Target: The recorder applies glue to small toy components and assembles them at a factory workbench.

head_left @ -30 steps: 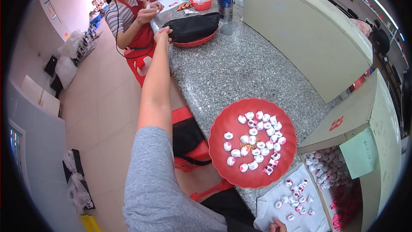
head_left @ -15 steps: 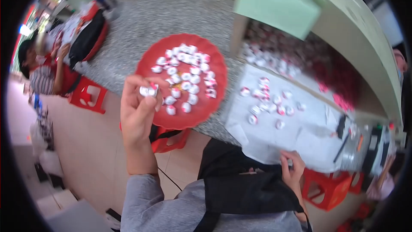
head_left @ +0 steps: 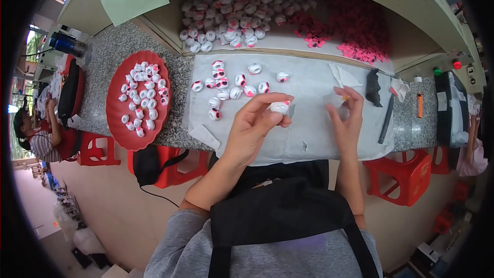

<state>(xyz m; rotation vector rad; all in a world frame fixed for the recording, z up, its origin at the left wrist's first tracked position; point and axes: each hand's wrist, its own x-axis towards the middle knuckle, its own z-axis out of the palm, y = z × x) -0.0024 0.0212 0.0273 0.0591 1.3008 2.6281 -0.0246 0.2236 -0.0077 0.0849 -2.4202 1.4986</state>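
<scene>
Since a moment ago, when my left hand [head_left: 252, 128] was over the red tray [head_left: 116, 108], it has come across to the white sheet [head_left: 309, 87] in front of me, carrying 1 small white piece with a pink patch [head_left: 280, 107]. That grip is narrow, thumb and fingertips closed on the piece, held just above the sheet. My right hand [head_left: 347, 118] has come up from my lap and now hovers beside it, fingers loosely curled, pinching something tiny near the thumb that I cannot make out. More white and pink pieces [head_left: 231, 87] lie scattered on the sheet to the left of my hands, others fill the tray on the grey speckled counter [head_left: 177, 80], and a heap [head_left: 231, 15] sits in the shelf recess behind. A black tool [head_left: 385, 118] lies to the right of my right hand.
</scene>
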